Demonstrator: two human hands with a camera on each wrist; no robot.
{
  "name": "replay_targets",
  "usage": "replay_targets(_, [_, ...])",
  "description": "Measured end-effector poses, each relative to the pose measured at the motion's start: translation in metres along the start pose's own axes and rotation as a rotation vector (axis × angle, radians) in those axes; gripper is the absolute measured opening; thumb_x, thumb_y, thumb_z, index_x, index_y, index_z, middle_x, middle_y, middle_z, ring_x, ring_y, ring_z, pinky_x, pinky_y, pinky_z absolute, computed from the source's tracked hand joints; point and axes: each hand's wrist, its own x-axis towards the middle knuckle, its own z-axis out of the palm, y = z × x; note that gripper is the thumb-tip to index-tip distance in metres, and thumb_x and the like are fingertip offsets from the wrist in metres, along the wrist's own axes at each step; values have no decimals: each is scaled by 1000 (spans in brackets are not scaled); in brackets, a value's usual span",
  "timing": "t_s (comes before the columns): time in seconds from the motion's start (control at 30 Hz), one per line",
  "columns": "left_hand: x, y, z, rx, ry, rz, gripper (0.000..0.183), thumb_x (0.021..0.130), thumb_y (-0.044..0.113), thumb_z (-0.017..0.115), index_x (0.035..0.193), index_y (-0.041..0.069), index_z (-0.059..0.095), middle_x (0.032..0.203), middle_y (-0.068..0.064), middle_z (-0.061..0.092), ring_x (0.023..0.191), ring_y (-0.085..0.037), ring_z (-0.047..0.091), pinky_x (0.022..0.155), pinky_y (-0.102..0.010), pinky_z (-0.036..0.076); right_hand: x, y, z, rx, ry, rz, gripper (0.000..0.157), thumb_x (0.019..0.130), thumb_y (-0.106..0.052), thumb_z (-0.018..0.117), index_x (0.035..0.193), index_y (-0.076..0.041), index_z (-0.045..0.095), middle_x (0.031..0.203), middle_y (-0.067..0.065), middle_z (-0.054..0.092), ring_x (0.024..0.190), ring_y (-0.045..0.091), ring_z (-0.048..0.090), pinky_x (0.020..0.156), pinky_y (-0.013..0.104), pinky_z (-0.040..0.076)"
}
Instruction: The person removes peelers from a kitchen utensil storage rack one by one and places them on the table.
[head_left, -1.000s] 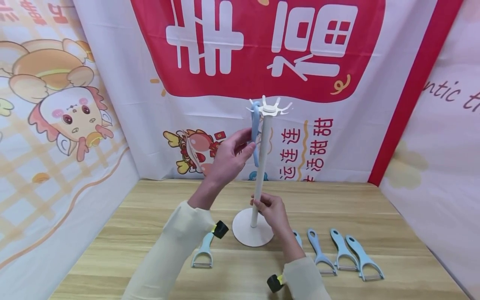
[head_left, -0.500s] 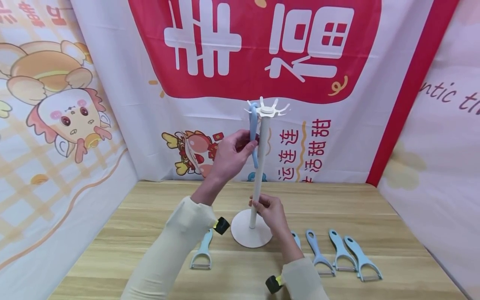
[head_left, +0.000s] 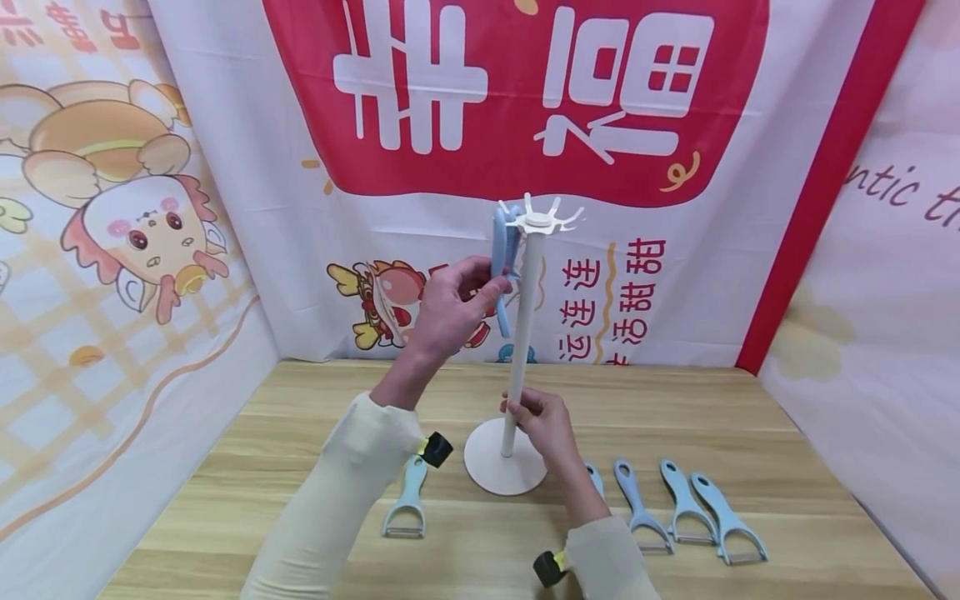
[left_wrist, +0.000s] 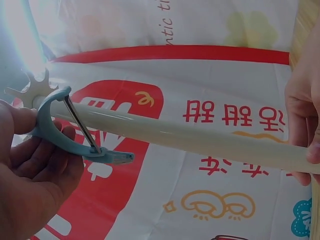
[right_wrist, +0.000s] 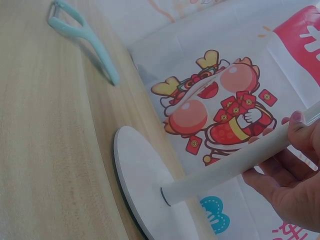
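Note:
A white stand has a round base (head_left: 505, 458), an upright pole (head_left: 522, 342) and a ring of hooks (head_left: 540, 219) on top. My left hand (head_left: 450, 307) pinches a light blue Y-shaped peeler (head_left: 501, 250), handle upward, beside the left hooks. Its handle end meets the hooks; whether a hook passes through its hole I cannot tell. In the left wrist view the peeler's head (left_wrist: 57, 127) and metal blade face the camera, with the thumb and fingers covering the handle. My right hand (head_left: 546, 427) grips the lower pole, also seen in the right wrist view.
One peeler (head_left: 407, 502) lies on the wooden table (head_left: 300, 467) left of the base. Several more lie to the right, including a darker blue peeler (head_left: 637, 504); one is partly behind the right forearm. A printed cloth (head_left: 420, 225) hangs behind the table.
At the hooks, the peeler in my left hand has shifted slightly left and turned, showing more of its shape. My right hand keeps its hold on the pole.

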Motion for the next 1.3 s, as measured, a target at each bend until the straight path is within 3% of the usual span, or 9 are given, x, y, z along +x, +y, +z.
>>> replay_targets(0.4, [-5,3,-10,-48,-21,-19,34,98,19,65,127,1,62,113,-17,69,102,-23,70,95,-33,59,-1,3,1,8,0,-1,22,98,-7,62,116,-3,72,107,14,74,107,25,69,101,49,54])
replay_targets(0.67, [-8,5,-14,-41,-32,-71,39,92,18,71,126,0,63,109,-17,71,97,-29,70,92,-32,60,0,3,1,1,-1,7,22,97,-7,62,117,-3,72,106,13,74,107,24,69,101,48,54])
replay_targets(1.3, [-23,5,-24,58,-43,-78,30,90,17,72,116,3,70,99,-16,73,86,-23,72,80,-29,61,1,2,1,-3,-1,-2,21,97,-6,62,116,-4,72,107,14,74,105,23,69,100,47,54])
